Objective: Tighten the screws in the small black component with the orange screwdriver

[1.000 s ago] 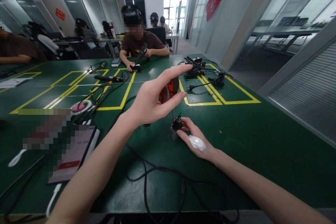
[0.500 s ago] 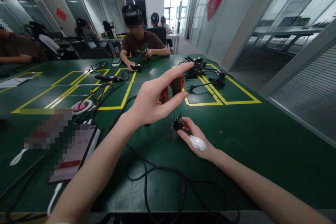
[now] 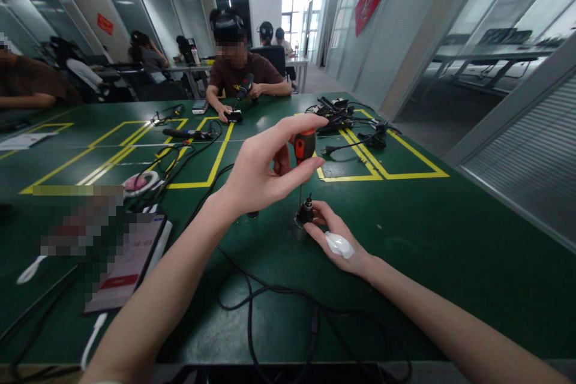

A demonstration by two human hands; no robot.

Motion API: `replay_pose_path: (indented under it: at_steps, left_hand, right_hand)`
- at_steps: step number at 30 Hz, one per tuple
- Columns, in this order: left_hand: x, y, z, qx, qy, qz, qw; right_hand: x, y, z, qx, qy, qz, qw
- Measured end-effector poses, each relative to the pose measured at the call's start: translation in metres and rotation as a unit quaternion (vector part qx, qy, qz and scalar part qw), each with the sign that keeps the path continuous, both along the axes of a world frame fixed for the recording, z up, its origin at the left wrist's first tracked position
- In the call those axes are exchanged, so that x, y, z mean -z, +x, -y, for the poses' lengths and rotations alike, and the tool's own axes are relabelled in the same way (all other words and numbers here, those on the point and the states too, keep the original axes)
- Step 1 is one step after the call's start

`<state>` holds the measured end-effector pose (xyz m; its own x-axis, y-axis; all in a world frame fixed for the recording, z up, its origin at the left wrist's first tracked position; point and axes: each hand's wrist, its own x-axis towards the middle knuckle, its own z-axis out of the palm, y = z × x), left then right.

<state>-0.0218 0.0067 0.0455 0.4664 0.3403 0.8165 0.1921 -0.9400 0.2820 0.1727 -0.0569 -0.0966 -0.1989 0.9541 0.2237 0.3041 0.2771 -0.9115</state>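
Around the red and black handle of a screwdriver (image 3: 305,145) is my left hand (image 3: 265,168), its index finger and thumb spread on either side and other fingers curled behind the handle. The screwdriver stands upright, its thin shaft running down beside a small black and metal part (image 3: 305,211). My right hand (image 3: 335,231), with a white patch near the thumb base, pinches that part from the right, low over the green table (image 3: 405,300). Where the tip of the shaft ends is hidden.
Black cables (image 3: 270,289) loop across the near table. A phone (image 3: 128,258) and a white tape roll (image 3: 141,183) lie at left. More cables (image 3: 337,113) are piled at the back. Across the table a person (image 3: 252,72) holds a power tool (image 3: 244,88).
My left index finger has lowered and drawn back slightly to the left, and more of the screwdriver's handle shows. My right hand and the black part have stayed in place.
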Motion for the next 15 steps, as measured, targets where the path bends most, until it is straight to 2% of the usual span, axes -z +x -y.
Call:
replay_pose_path:
  at_steps: [8, 15]
  left_hand:
    - [-0.003, -0.0011, 0.0034, 0.034, -0.018, -0.022, 0.999]
    - [0.0011, -0.0001, -0.0007, -0.002, 0.008, -0.002, 1.0]
  right_hand:
    - [0.0019, 0.0, -0.0002, 0.002, -0.009, -0.001, 1.0]
    - [0.0013, -0.0003, -0.0001, 0.0, -0.001, -0.003, 1.0]
